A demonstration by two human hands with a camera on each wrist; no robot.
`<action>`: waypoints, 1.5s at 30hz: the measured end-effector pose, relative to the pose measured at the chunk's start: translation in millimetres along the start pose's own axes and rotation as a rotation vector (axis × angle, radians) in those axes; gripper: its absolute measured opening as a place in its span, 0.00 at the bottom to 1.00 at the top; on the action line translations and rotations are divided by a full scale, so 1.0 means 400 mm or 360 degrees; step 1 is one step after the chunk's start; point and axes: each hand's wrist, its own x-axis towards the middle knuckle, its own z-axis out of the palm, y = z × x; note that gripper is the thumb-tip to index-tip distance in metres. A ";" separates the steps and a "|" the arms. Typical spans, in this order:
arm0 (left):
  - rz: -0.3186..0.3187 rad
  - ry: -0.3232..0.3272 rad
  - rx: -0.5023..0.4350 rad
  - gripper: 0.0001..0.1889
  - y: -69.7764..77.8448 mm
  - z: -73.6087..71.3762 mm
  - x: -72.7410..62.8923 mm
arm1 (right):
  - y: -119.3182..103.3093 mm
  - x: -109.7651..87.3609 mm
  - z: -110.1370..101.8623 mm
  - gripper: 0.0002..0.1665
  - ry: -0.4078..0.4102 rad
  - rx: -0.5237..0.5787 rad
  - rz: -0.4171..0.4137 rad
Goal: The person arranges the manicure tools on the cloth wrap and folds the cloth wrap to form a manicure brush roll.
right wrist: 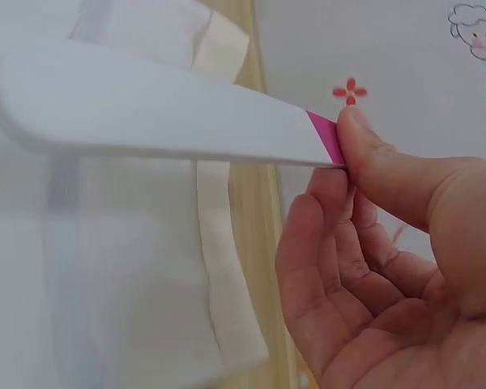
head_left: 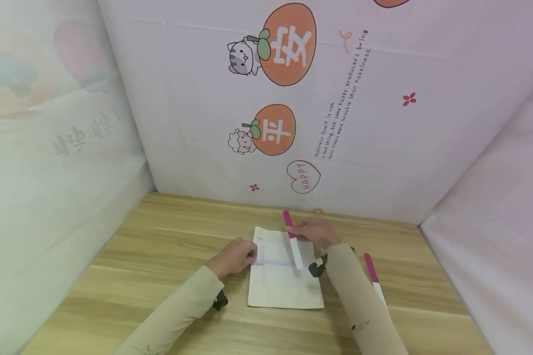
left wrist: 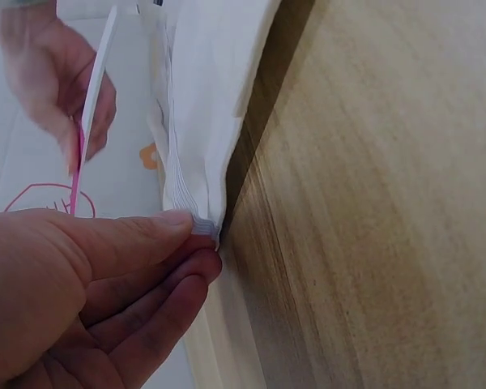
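Observation:
A flat white cloth-like piece (head_left: 284,292) with cream ends lies on the wooden table. At its left edge, my left hand (head_left: 239,254) pinches a pale ribbed strip (left wrist: 186,190) between thumb and fingers. Above the piece's far right part, my right hand (head_left: 314,231) holds a long flat stick (head_left: 295,254), white with a magenta end and a rounded tip. In the right wrist view, thumb and index finger grip the stick (right wrist: 170,105) where the magenta (right wrist: 326,138) begins, while the other fingers curl loosely below.
A second stick (head_left: 371,268), magenta and white, lies to the right, partly hidden by the right sleeve (head_left: 360,301). Behind the wooden table (head_left: 195,217) rises a white printed sheet (head_left: 195,123). More white sheeting hangs left and right.

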 end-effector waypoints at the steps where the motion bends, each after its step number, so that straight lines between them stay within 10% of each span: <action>1: 0.0001 -0.0001 -0.0005 0.12 0.000 0.001 0.001 | -0.011 0.009 0.014 0.22 0.0006 0.0052 -0.0002; 19: 0.0014 0.0045 -0.0019 0.12 -0.003 0.000 0.007 | -0.103 0.134 0.183 0.15 0.0261 0.0548 -0.0058; 45: -0.0004 0.0057 -0.0047 0.09 -0.008 0.005 0.003 | -0.081 0.055 0.268 0.13 0.0308 0.0373 -0.0106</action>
